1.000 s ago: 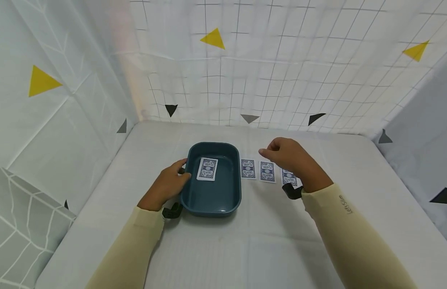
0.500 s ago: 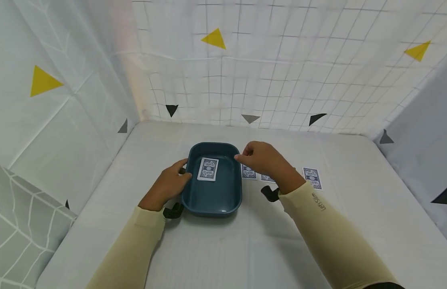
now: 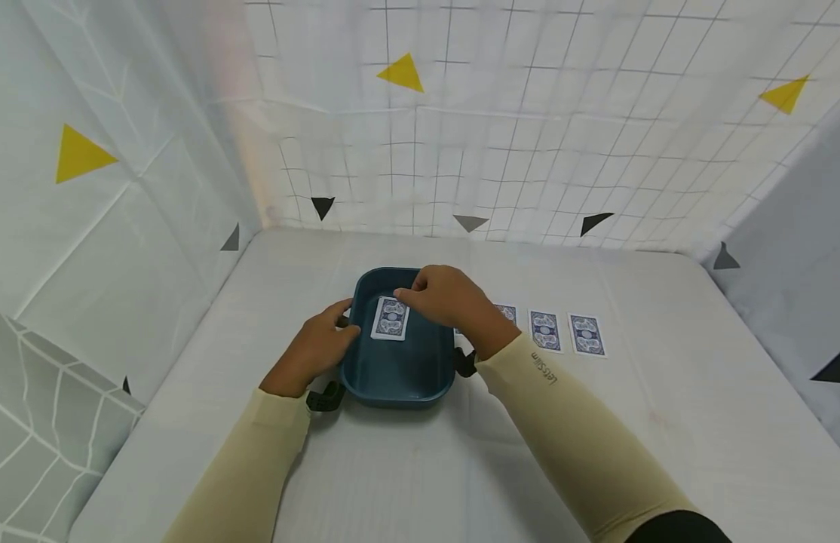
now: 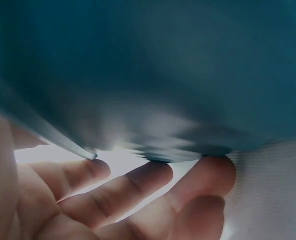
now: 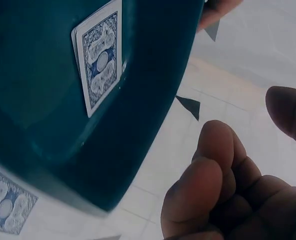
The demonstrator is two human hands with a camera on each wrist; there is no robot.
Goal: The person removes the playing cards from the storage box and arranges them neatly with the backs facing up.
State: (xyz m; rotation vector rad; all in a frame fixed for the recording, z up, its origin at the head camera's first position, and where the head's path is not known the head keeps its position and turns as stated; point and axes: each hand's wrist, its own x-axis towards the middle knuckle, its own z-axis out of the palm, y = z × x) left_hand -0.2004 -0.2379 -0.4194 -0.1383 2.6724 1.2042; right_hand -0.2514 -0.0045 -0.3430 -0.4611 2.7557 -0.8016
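right hand [image 3: 442, 298] has moved left, above the teal tray [image 3: 400, 381] near cards [image 3: 390, 320].

one small legend is showing in the head view, dark lettering [image 3: 544, 368] is reading as "LetsSlim", the print is standing on the yellowish right sleeve [image 3: 576, 437], is lying just behind the cuff [image 3: 499, 353], is running lengthwise, close to the outer edge

Sheet-lined booth, white-covered table [image 3: 406, 475], grid-patterned sheet [image 3: 569, 128] behind, pale side sheet [image 3: 172, 219], yellow triangle [image 3: 403, 73] marker
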